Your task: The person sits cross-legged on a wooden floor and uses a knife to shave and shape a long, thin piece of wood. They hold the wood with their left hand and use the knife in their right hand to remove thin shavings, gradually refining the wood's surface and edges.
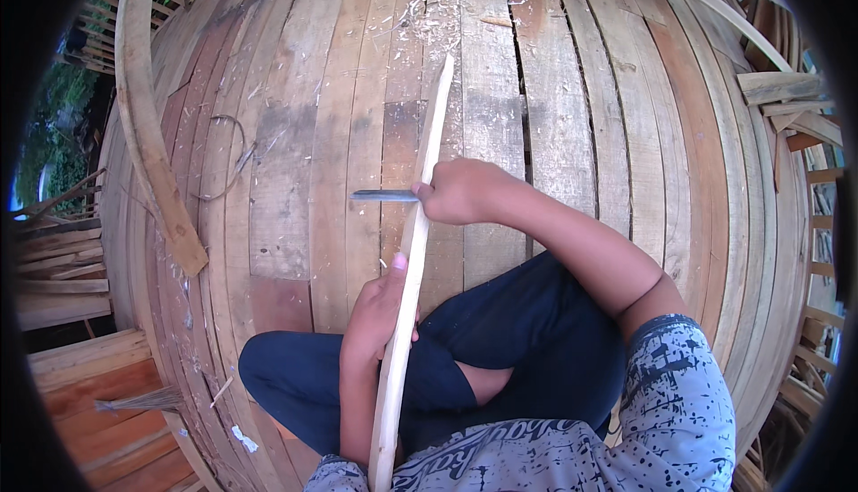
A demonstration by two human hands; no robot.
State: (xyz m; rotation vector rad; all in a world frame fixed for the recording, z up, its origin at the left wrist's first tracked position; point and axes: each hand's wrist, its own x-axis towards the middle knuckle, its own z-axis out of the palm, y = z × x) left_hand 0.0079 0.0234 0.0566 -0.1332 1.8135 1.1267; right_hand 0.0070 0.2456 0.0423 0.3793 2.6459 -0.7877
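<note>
A long pale wooden stick (412, 286) runs from my lap away from me, its narrowed far end over the plank floor. My left hand (380, 306) is closed around its near half, thumb lying along the wood. Farther up, my right hand (462, 192) is a fist around a knife, whose handle is hidden inside the fingers. The knife's grey blade (382, 195) points left and lies across the stick. My right thumb is close to the stick where the blade crosses it.
Wood shavings (429, 23) lie scattered on the plank floor (572, 117) beyond the stick's tip. A long board (147, 126) lies at the left, near a thin curled strip (241, 157). Timber pieces (782, 88) are stacked at the right. My crossed legs (509, 313) are beneath the stick.
</note>
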